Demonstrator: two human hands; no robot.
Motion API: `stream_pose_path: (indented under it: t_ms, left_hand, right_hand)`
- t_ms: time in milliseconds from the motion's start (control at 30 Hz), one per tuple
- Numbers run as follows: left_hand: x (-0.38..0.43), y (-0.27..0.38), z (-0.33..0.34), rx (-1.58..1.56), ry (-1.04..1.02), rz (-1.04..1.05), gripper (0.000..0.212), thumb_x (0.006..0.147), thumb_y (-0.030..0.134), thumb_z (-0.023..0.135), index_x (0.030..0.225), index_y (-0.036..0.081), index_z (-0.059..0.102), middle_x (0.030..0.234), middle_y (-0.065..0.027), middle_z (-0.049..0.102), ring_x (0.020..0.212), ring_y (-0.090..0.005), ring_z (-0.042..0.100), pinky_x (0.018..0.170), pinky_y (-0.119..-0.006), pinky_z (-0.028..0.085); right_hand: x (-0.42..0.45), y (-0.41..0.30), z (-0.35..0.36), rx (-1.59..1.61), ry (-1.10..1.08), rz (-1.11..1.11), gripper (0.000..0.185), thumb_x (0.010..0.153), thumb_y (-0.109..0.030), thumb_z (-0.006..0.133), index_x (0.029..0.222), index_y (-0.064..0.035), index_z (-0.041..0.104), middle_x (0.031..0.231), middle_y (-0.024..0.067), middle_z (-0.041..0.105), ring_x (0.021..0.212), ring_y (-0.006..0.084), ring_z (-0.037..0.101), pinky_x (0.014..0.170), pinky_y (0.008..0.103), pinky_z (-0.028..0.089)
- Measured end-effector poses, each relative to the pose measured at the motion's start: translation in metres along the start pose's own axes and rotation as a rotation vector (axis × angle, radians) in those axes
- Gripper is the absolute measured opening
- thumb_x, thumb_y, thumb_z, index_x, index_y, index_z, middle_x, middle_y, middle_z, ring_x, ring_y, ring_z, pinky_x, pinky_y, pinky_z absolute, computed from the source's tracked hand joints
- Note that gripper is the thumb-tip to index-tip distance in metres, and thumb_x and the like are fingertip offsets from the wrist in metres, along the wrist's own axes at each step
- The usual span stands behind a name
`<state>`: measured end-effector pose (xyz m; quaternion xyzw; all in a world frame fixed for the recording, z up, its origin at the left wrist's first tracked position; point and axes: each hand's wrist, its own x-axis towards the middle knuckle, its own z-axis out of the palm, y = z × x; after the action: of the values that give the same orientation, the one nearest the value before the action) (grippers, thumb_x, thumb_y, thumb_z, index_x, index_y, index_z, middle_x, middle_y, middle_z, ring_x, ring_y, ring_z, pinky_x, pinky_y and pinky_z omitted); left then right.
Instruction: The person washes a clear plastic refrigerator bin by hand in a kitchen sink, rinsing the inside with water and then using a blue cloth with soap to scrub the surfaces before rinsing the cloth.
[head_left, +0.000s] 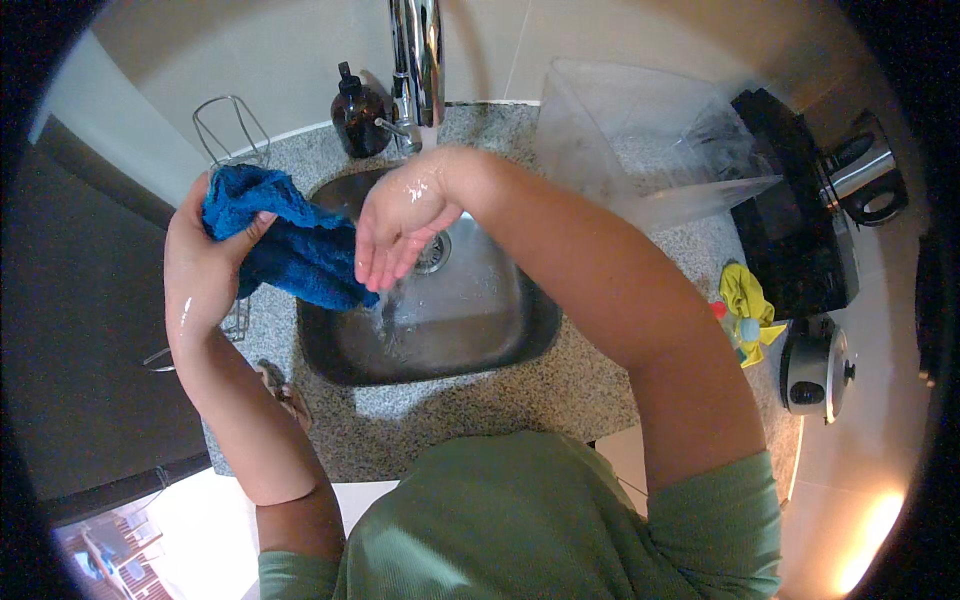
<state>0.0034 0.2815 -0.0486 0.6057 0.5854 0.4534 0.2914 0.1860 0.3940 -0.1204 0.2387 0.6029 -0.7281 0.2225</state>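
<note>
My left hand grips a blue terry cloth at the left side of the sink, with the thumb on top. The cloth hangs partly over the basin's left rim. Under the chrome faucet is my right hand, wet, palm showing, fingers pointing down and holding nothing. Its fingertips are close to the cloth's right edge; whether they touch it I cannot tell. Water runs off below them into the stainless steel sink, and the drain strainer is partly hidden behind that hand.
Behind the sink stands a brown pump bottle. A wire rack is at the left. On the right are a clear plastic bin, a black appliance, a lidded pot and a yellow cloth. Speckled granite counter surrounds the basin.
</note>
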Motion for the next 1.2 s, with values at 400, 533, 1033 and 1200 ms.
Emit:
stream_pose_path:
  t_ms: [400, 533, 1033, 1200]
  left_hand:
    - [-0.003, 0.001, -0.013, 0.222, 0.057, 0.042, 0.025, 0.07, 0.003, 0.068, 0.091, 0.001, 0.056, 0.077, -0.005, 0.063, 0.07, -0.0102, 0.056, 0.067, -0.025, 0.044]
    - [-0.004, 0.003, -0.015, 0.231, 0.064, 0.037, 0.025, 0.069, 0.002, 0.068, 0.091, 0.001, 0.055, 0.077, -0.0052, 0.062, 0.07, -0.0107, 0.056, 0.067, -0.025, 0.044]
    - [-0.015, 0.007, -0.015, 0.32, -0.043, 0.034, 0.026, 0.067, -0.001, 0.068, 0.088, 0.0, 0.052, 0.073, -0.0074, 0.061, 0.066, -0.0116, 0.055, 0.064, -0.026, 0.044]
    - [-0.017, 0.012, -0.011, 0.309, -0.052, 0.041, 0.026, 0.067, -0.001, 0.068, 0.087, 0.0, 0.052, 0.074, -0.0071, 0.061, 0.068, -0.0118, 0.056, 0.064, -0.027, 0.044]
  right_hand:
    - [-0.016, -0.001, -0.005, -0.141, -0.076, 0.432, 0.031, 0.081, -0.002, 0.045, 0.11, 0.0094, 0.051, 0.108, 0.0235, 0.056, 0.1, 0.0288, 0.057, 0.085, 0.0349, 0.046]
    - [-0.016, -0.009, 0.002, -0.176, 0.137, 0.173, 0.03, 0.083, -0.004, 0.044, 0.109, 0.005, 0.053, 0.107, 0.0188, 0.058, 0.098, 0.0258, 0.058, 0.082, 0.033, 0.047]
    - [0.003, -0.02, -0.021, -1.345, 0.741, 0.326, 0.032, 0.069, -0.006, 0.053, 0.1, -0.0018, 0.063, 0.096, 0.0176, 0.063, 0.091, 0.0297, 0.06, 0.079, 0.038, 0.046]
    - [0.013, 0.007, -0.042, -1.301, 1.024, 0.438, 0.03, 0.068, -0.009, 0.059, 0.096, -0.001, 0.064, 0.09, 0.014, 0.065, 0.084, 0.0293, 0.063, 0.073, 0.0383, 0.049]
